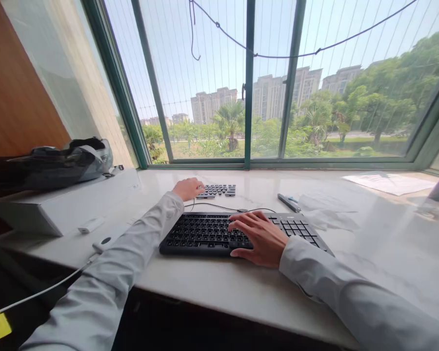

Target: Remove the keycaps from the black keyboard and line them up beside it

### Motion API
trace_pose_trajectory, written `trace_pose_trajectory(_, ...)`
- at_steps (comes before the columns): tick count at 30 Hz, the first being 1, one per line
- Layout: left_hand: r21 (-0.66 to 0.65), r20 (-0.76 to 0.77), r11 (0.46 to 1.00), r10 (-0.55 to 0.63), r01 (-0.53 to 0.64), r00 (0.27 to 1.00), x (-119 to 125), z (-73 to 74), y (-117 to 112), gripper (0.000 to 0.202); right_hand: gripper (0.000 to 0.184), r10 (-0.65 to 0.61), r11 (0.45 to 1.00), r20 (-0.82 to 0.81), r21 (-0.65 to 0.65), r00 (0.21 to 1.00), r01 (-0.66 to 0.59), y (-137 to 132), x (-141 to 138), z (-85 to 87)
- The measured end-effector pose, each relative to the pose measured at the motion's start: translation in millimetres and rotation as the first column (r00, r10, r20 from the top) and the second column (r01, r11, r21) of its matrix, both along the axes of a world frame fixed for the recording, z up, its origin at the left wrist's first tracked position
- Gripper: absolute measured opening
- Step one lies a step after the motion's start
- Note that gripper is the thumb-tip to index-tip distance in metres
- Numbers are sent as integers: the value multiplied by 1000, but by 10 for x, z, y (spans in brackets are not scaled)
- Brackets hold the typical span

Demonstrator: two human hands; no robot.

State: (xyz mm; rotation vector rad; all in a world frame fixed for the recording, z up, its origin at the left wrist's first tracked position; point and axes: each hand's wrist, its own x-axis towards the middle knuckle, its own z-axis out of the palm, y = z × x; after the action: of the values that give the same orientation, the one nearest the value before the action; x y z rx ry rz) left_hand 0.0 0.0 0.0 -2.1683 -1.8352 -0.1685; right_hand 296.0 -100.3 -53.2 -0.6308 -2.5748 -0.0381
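A black keyboard (201, 234) lies on the pale desk, with many switches on its left part bare of keycaps. My right hand (259, 239) rests over its middle, the fingers spread and bent and the thumb at the front edge. Behind the keyboard, loose black keycaps (221, 190) are set out in rows. At their left end is my left hand (188, 189), fingers reaching forward and slightly bent; no held thing shows between them. The right hand hides part of the keys.
A cable (219, 207) runs behind the keyboard. A dark pen-like tool (289, 202) and crumpled clear plastic (327, 209) lie to the right, with paper (389, 184) farther back. On the left are a white box (69, 204), a black bag (54, 165) and a white corded device (104, 243).
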Motion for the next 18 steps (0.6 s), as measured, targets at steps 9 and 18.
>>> trace_pose_trajectory(9,-43,-49,998,-42,40,998,-172,-461,276,36,61,74,992,125,-113,989,-59,-51,-15,-25)
trace_pose_trajectory(18,45,-9,996,-83,84,996,-171,-501,269,23,61,-2,993,109,-121,994,16,-16,-37,-37)
